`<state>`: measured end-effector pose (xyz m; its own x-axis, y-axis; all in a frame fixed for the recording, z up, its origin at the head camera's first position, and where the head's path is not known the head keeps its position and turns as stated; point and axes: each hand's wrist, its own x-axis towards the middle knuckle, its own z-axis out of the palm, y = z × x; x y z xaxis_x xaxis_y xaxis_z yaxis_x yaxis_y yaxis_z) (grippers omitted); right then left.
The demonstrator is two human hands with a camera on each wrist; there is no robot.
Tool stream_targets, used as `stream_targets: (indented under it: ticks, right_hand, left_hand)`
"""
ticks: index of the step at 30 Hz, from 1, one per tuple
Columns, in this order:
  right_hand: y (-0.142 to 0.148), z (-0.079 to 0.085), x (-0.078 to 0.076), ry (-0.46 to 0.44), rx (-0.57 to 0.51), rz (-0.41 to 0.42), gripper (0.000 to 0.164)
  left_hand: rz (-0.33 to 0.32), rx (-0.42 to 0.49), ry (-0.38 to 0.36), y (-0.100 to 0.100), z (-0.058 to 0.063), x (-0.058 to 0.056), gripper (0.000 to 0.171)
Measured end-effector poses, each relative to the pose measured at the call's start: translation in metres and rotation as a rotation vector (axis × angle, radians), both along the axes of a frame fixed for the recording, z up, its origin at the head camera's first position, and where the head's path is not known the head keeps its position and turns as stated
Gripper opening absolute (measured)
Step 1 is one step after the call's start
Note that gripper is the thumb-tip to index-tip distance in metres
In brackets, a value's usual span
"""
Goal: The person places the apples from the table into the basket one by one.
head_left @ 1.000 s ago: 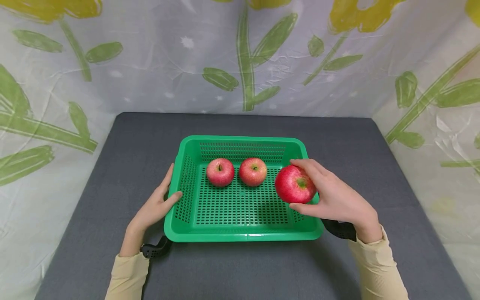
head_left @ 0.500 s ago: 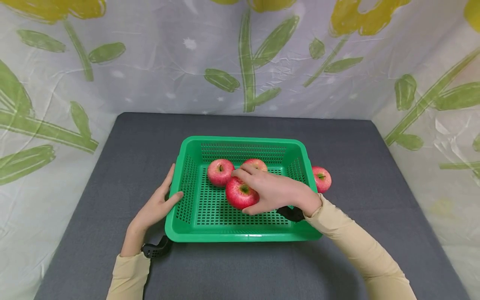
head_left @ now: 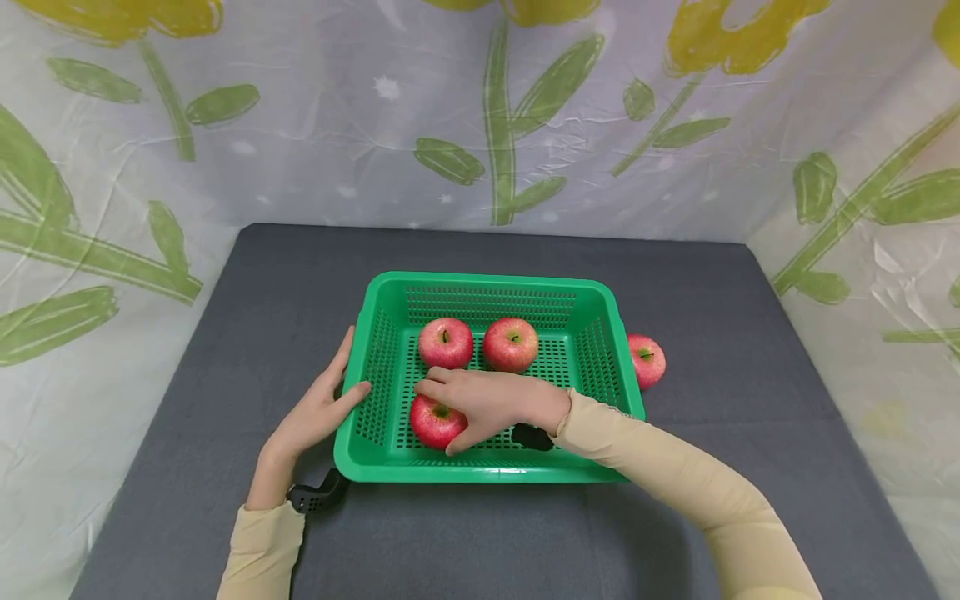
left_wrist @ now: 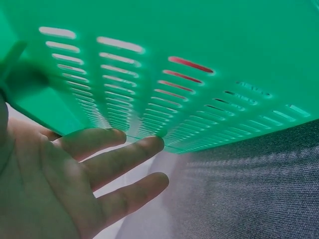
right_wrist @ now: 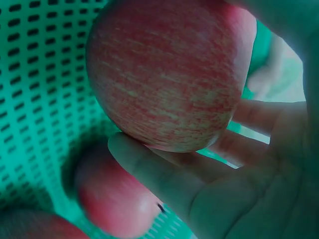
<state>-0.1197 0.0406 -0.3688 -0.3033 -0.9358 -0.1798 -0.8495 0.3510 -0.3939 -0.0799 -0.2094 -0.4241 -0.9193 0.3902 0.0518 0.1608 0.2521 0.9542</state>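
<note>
A green perforated plastic basket [head_left: 495, 476] stands on the dark table. My right hand [head_left: 491, 404] holds a red apple [head_left: 433, 423] inside it, at the front left; in the right wrist view the fingers reach around this apple [right_wrist: 169, 74], and the slotted floor shows beyond. Two more apples sit side by side toward the back, the left apple [head_left: 446, 342] and the right apple [head_left: 511, 344]. My left hand [head_left: 315, 408] holds the basket's left side, thumb over the rim. Its other fingers [left_wrist: 127, 159] extend along the outside wall.
A fourth apple [head_left: 647, 362] lies on the table against the outside of the basket's right wall. The dark grey cloth [head_left: 705, 308] covers the tabletop. Behind and beside it hangs a pale curtain [head_left: 315, 133] with printed flowers.
My right hand has carried the apple leftward across the basket and down to the front left. The apple outside on the right came into view. My left hand has stayed at the rim.
</note>
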Motion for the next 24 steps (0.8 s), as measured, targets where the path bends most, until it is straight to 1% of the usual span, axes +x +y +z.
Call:
stream_targets:
  ticks: [2,4,8,11,14,19,24]
  right_hand:
    - [-0.004,-0.006,0.0,0.007,0.015,0.019,0.07]
    - [-0.007,-0.01,0.001,0.012,0.03,0.029,0.07]
    - [-0.011,-0.015,0.002,0.005,0.047,0.029,0.072]
    - [-0.012,-0.016,0.002,-0.014,0.045,0.023,0.073]
    - [-0.013,-0.017,0.001,-0.026,0.044,0.019,0.073]
    - [-0.013,-0.019,0.0,-0.036,0.048,0.019,0.073]
    - [-0.013,-0.02,0.001,-0.047,0.06,0.012,0.077]
  left_hand:
    - [-0.002,0.007,-0.006,0.001,0.003,0.001,0.072]
    - [-0.004,0.01,-0.005,0.003,0.009,0.002,0.071]
    - [-0.003,0.001,0.001,0.007,0.021,0.006,0.07]
    - [0.002,-0.012,-0.001,0.009,0.025,0.007,0.069]
    - [0.004,-0.018,0.001,0.01,0.026,0.008,0.068]
    - [0.004,-0.017,0.005,0.01,0.024,0.007,0.068]
    - [0.007,-0.015,0.0,0.009,0.023,0.007,0.069]
